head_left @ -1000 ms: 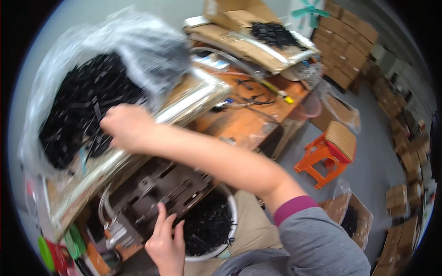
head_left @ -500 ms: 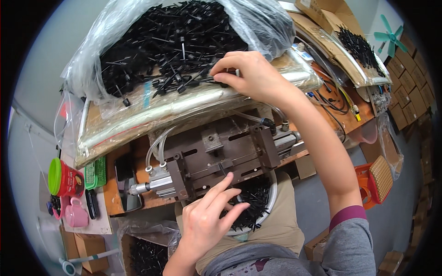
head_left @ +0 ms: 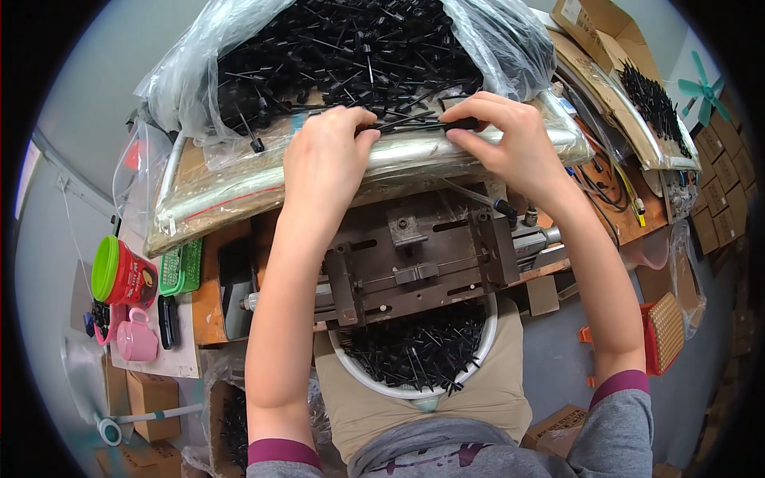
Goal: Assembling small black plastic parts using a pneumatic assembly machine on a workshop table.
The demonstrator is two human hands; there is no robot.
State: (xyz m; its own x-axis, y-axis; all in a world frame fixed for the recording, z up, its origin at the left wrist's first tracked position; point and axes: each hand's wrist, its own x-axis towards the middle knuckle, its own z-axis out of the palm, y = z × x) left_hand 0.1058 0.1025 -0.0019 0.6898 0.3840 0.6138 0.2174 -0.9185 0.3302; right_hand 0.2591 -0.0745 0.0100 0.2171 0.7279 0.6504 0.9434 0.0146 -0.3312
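Note:
Both my hands are at the padded front edge of the upper tray [head_left: 398, 163], before a heap of thin black plastic parts with thick heads [head_left: 358, 60]. My right hand [head_left: 510, 139] pinches the thick end of one black rod-shaped part [head_left: 460, 125] between thumb and fingers. My left hand [head_left: 323, 155] has thumb and forefinger closed near the thin ends of several rods; what lies between them is hidden. Below stands a brown metal fixture [head_left: 418, 275] with a small block at its middle. On my lap a white-rimmed basin [head_left: 343, 362] holds more black parts.
Clear plastic sheeting [head_left: 510, 48] surrounds the heap. Cables and air hoses [head_left: 594, 151] lie at the right, beside a box of black parts [head_left: 649, 99]. A red tub with a green rim [head_left: 123, 271], a pink cup [head_left: 137, 338] and a green basket [head_left: 182, 267] stand at the left.
My left hand has moved up from the fixture to the tray edge, beside the right hand. The dark part at the fixture's middle is gone from there. The view has shifted slightly.

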